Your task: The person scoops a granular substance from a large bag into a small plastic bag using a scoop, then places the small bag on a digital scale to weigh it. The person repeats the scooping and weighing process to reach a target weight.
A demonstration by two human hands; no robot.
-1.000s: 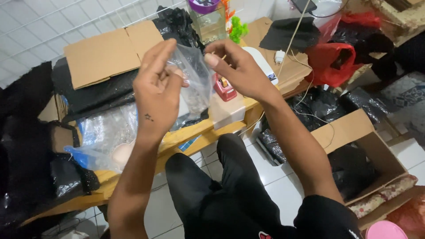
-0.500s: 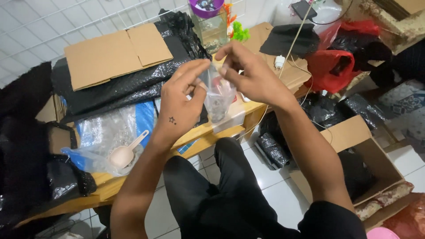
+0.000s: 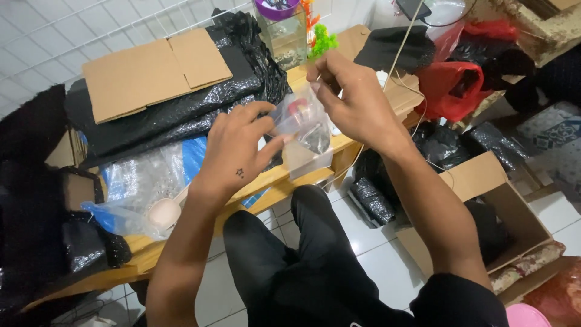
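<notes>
Both hands hold a small clear plastic bag [image 3: 302, 124] up above the front edge of the low wooden table [image 3: 284, 175]. Compared with half a second ago, the bag has been drawn out flatter between the two hands and sits a little further to the right, which suggests that its mouth is being handled rather than its contents.

At far left, a large clear plastic sack of pale granular material [image 3: 142, 181] lies on the table, with a cream plastic scoop [image 3: 166, 211] resting at its near end; neither has shifted. Behind it, a flattened brown cardboard sheet [image 3: 154, 72] lies on a heap of crinkled black plastic wrap [image 3: 200, 106].

The left hand [image 3: 236, 151], marked by a small star tattoo, pinches the left edge of the bag between thumb and fingers, gripping it firmly. Inside the bag, a little dark matter [image 3: 315, 142] gathers at the bottom, and a red shape [image 3: 296, 108] shows through the film; whether that shape is inside or behind cannot be told.

The right hand [image 3: 354, 103] grasps the upper right edge of the bag, fingers curled closed on it. Further right, a red plastic bag [image 3: 451, 91] and an open brown cardboard box [image 3: 484, 212] stand on the tiled floor.
</notes>
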